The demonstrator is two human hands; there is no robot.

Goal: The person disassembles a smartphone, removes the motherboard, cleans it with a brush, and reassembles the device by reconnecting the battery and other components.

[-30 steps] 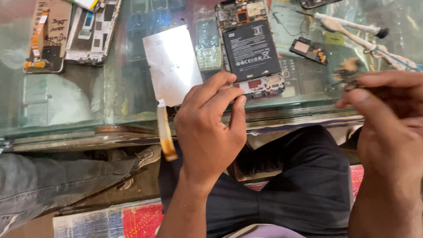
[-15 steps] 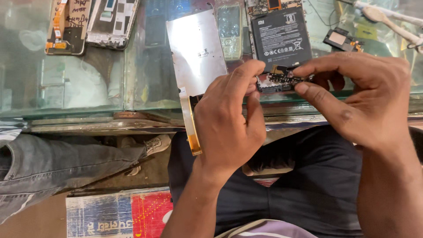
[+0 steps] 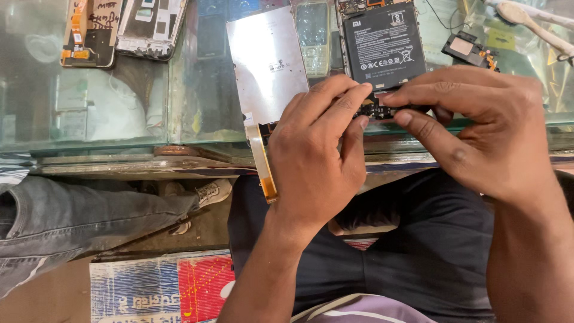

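Currently: opened phone point(image 3: 382, 45), back cover off, battery exposed, on glass surface point(image 3: 119, 113), centre far. Left hand point(image 3: 317, 158) and right hand point(image 3: 478, 128) both pinch its near-edge small board point(image 3: 375, 111). Detached screen panel point(image 3: 267, 63) left. Reassembly judged outstanding.

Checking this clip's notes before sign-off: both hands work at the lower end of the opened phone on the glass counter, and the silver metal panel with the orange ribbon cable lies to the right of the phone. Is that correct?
Not quite. In the head view the silver metal panel with its orange ribbon cable lies to the left of the opened phone, not the right. The rest holds: the left hand and right hand meet at the phone's lower end on the glass counter.
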